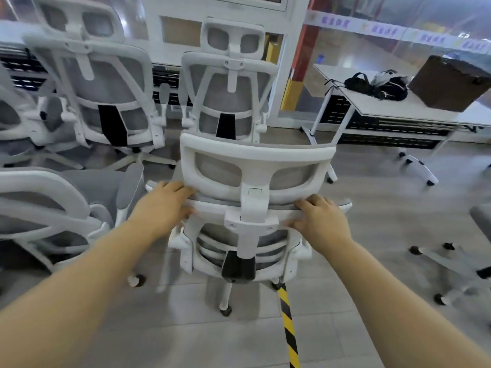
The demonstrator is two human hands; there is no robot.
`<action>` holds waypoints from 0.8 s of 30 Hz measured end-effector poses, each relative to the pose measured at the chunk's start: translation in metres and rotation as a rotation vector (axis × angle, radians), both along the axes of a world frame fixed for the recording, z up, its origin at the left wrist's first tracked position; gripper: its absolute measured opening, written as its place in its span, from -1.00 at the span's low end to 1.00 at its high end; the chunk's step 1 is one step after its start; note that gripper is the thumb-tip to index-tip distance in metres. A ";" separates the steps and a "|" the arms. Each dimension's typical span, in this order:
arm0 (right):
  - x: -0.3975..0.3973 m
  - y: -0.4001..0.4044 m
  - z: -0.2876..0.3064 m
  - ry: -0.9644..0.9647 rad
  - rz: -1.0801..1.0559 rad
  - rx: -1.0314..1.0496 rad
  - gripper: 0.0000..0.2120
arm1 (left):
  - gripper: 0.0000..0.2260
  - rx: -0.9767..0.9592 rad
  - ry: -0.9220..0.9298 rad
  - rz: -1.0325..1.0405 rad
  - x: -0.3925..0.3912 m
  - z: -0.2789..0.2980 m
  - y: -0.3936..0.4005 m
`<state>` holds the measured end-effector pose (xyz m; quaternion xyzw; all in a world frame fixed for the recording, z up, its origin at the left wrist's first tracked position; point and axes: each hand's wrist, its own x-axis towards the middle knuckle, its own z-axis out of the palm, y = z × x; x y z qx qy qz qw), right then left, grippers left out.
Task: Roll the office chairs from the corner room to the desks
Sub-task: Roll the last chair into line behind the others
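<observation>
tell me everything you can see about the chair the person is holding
The held chair is a white-framed office chair with grey mesh in its headrest and back and a black piece low on the back. It stands upright on a castor base, seen from behind, on grey floor beside a yellow-black striped strip. The left hand and right hand grip its back's top edge.

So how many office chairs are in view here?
6: one held, one straight ahead, one ahead-left, one far left, one near left, one partly cut off right. More may be hidden.
</observation>
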<state>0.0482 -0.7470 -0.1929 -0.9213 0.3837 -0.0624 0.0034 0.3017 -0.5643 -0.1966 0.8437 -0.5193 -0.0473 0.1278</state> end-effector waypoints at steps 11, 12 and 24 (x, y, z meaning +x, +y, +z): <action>0.046 -0.019 0.001 0.027 0.164 0.074 -0.59 | -0.74 -0.019 0.094 0.219 0.021 0.005 0.013; 0.050 -0.019 0.000 0.029 0.169 0.070 -0.60 | -0.74 -0.016 0.094 0.227 0.023 0.005 0.014; 0.051 -0.005 -0.006 0.006 0.137 0.092 -0.58 | -0.70 -0.042 0.090 0.207 0.033 0.000 0.024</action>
